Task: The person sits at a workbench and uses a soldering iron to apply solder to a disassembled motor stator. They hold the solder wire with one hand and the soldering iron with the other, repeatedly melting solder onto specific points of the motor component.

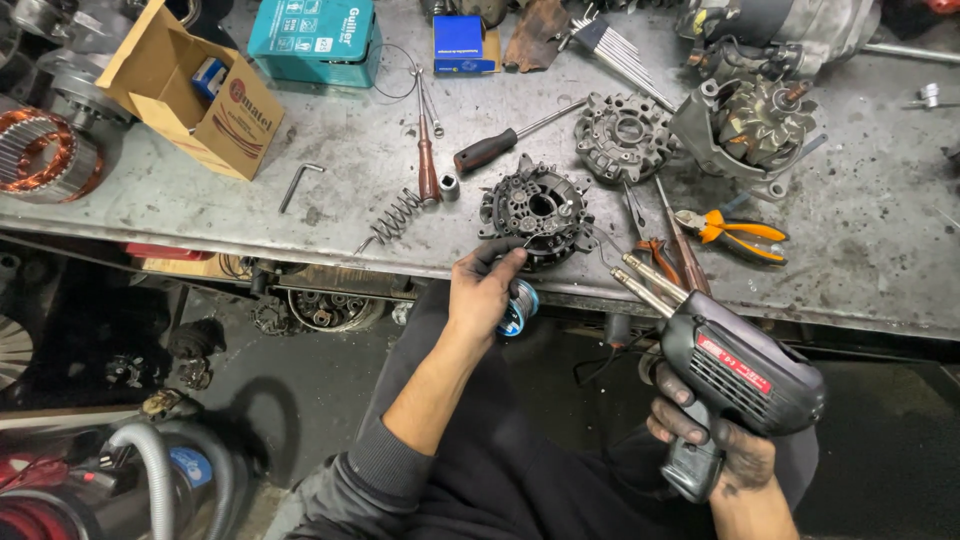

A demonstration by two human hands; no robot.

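My left hand grips a small spool of solder wire and pinches its free end against a black round rectifier plate at the bench's front edge. My right hand holds a black soldering gun by its pistol handle, below the bench edge. The gun's two metal prongs point up-left toward the plate without touching it.
The grey metal workbench carries a second round housing, an alternator part, orange pliers, screwdrivers, a coil spring, a hex key, an open cardboard box and a teal box. Parts lie on the floor at left.
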